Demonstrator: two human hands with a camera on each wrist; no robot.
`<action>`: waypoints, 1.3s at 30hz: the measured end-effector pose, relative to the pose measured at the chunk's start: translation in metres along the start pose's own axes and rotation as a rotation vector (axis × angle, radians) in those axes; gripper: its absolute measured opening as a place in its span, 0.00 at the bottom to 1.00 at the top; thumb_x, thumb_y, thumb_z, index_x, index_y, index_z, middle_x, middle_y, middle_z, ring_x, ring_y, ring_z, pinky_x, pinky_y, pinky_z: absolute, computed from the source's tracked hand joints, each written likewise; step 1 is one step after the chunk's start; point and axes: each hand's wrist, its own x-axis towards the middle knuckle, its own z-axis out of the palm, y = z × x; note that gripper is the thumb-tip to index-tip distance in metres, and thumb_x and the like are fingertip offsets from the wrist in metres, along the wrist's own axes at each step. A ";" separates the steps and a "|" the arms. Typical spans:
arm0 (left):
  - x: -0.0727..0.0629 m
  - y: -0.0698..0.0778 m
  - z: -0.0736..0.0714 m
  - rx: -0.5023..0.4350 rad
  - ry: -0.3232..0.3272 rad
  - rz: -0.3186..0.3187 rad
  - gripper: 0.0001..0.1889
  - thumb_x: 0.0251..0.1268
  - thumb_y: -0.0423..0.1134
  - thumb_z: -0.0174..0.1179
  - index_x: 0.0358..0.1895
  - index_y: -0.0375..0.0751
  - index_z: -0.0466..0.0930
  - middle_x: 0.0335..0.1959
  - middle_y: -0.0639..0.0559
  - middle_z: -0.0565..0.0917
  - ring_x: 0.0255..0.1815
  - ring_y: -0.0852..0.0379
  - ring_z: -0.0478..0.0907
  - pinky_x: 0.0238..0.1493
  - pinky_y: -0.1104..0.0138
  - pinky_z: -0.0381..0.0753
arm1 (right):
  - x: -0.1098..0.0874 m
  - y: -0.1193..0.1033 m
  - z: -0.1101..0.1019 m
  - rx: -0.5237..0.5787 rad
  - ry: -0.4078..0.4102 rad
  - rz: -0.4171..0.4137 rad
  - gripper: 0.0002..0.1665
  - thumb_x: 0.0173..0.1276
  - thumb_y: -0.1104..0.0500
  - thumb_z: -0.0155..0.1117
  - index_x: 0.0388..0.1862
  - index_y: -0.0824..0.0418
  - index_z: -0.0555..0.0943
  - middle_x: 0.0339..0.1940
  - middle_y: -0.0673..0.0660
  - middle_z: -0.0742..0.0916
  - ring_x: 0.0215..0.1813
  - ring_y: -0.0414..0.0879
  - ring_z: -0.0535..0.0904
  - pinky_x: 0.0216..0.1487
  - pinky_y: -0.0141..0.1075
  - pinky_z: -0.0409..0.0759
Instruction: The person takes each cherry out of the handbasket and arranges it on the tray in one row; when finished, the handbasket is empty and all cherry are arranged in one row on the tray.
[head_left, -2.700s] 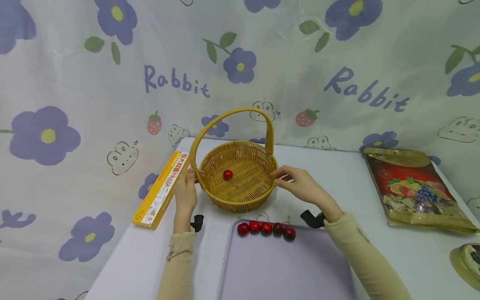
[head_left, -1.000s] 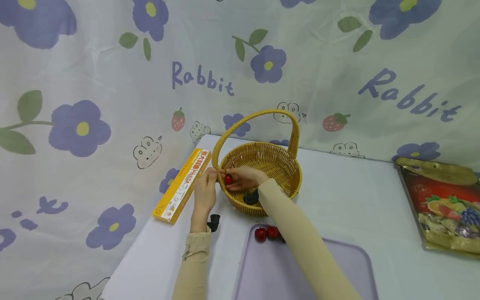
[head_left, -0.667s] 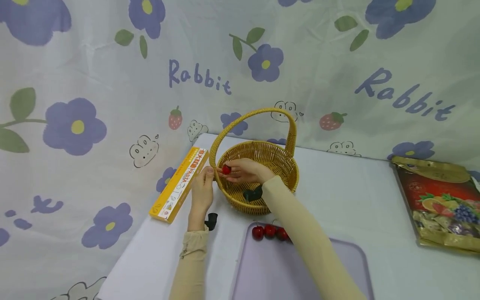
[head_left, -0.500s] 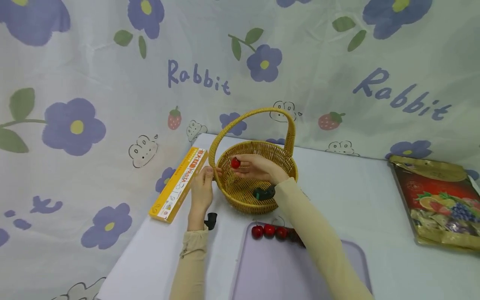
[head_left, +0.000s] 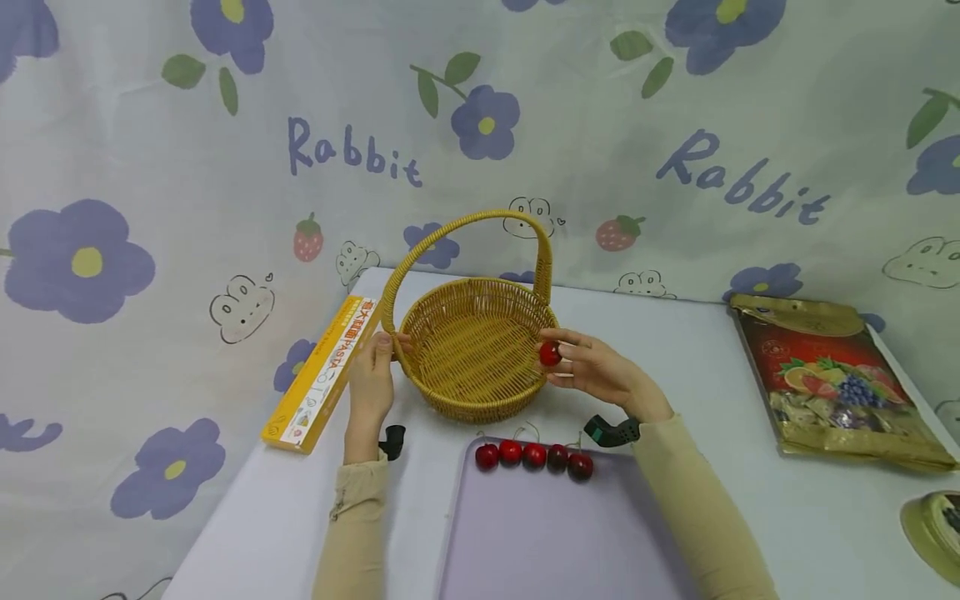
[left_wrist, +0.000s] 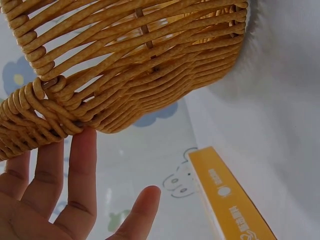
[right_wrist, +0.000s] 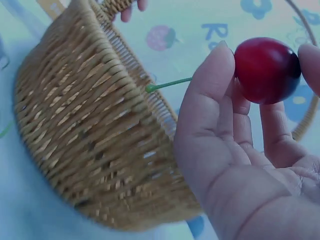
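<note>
My right hand pinches a dark red cherry between thumb and fingers at the right rim of a woven basket. In the right wrist view the cherry shows close up, its green stem pointing toward the basket wall. At the basket's left side, my left hand touches the base of the tall handle. The left wrist view has its fingers straight against the weave, fingertips hidden behind it, and the thumb held apart. Bare woven bottom shows inside the basket.
Several cherries with stems line the far edge of a lilac tray in front of the basket. A yellow pasta box lies at the left. A red and gold bag and a round tin are at the right.
My right hand has picked the cherry up from inside the basket and carried it rightward to the right rim. My left hand has stayed at the handle base, while the head view has shifted.
</note>
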 end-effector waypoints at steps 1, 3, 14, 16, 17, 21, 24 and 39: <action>0.000 0.000 0.000 -0.002 -0.003 -0.006 0.34 0.78 0.60 0.30 0.45 0.36 0.81 0.45 0.39 0.85 0.48 0.41 0.82 0.53 0.49 0.74 | -0.005 0.001 -0.002 -0.031 0.002 -0.009 0.17 0.78 0.62 0.45 0.62 0.54 0.71 0.54 0.50 0.81 0.52 0.43 0.82 0.53 0.37 0.81; -0.001 -0.001 0.001 -0.005 -0.014 -0.017 0.35 0.77 0.61 0.29 0.46 0.37 0.81 0.46 0.39 0.85 0.49 0.41 0.82 0.54 0.49 0.73 | -0.017 0.004 -0.005 -0.107 0.018 -0.027 0.16 0.76 0.63 0.49 0.60 0.53 0.72 0.54 0.49 0.81 0.52 0.42 0.82 0.53 0.37 0.81; 0.003 -0.002 -0.001 0.000 0.003 -0.012 0.36 0.76 0.62 0.28 0.48 0.36 0.80 0.44 0.39 0.85 0.49 0.41 0.81 0.56 0.49 0.71 | -0.079 0.009 0.013 -0.645 0.251 -0.186 0.22 0.67 0.64 0.63 0.60 0.62 0.73 0.60 0.62 0.78 0.50 0.39 0.81 0.48 0.33 0.82; 0.002 -0.002 -0.001 0.001 -0.008 -0.021 0.36 0.76 0.63 0.28 0.49 0.36 0.80 0.45 0.38 0.85 0.50 0.41 0.81 0.56 0.49 0.72 | -0.091 0.017 0.019 -0.805 0.315 -0.247 0.24 0.65 0.65 0.66 0.60 0.64 0.73 0.60 0.64 0.79 0.50 0.41 0.81 0.46 0.32 0.82; 0.001 -0.002 -0.001 0.000 -0.009 -0.028 0.36 0.76 0.63 0.28 0.49 0.37 0.80 0.45 0.39 0.85 0.50 0.41 0.81 0.56 0.50 0.71 | -0.096 0.022 0.021 -0.902 0.340 -0.282 0.25 0.63 0.66 0.67 0.59 0.64 0.73 0.59 0.64 0.80 0.49 0.42 0.81 0.45 0.32 0.82; -0.001 -0.002 -0.002 0.002 -0.008 -0.038 0.36 0.76 0.64 0.28 0.49 0.38 0.80 0.44 0.40 0.85 0.50 0.41 0.81 0.56 0.49 0.72 | -0.111 0.045 0.029 -1.249 0.416 -0.400 0.33 0.53 0.72 0.72 0.59 0.62 0.74 0.52 0.58 0.83 0.46 0.45 0.82 0.41 0.33 0.83; 0.000 -0.002 -0.003 0.003 -0.008 -0.032 0.36 0.75 0.64 0.28 0.49 0.38 0.80 0.44 0.40 0.85 0.50 0.41 0.81 0.57 0.49 0.71 | -0.117 0.061 0.031 -1.373 0.412 -0.439 0.37 0.47 0.75 0.74 0.58 0.61 0.75 0.49 0.57 0.83 0.44 0.44 0.81 0.39 0.34 0.83; -0.001 -0.004 -0.002 0.017 -0.001 -0.014 0.35 0.76 0.62 0.29 0.48 0.38 0.80 0.44 0.38 0.85 0.49 0.40 0.82 0.58 0.48 0.69 | -0.114 0.091 0.022 -1.576 0.381 -0.358 0.33 0.44 0.67 0.80 0.51 0.56 0.78 0.39 0.49 0.81 0.38 0.38 0.78 0.37 0.34 0.80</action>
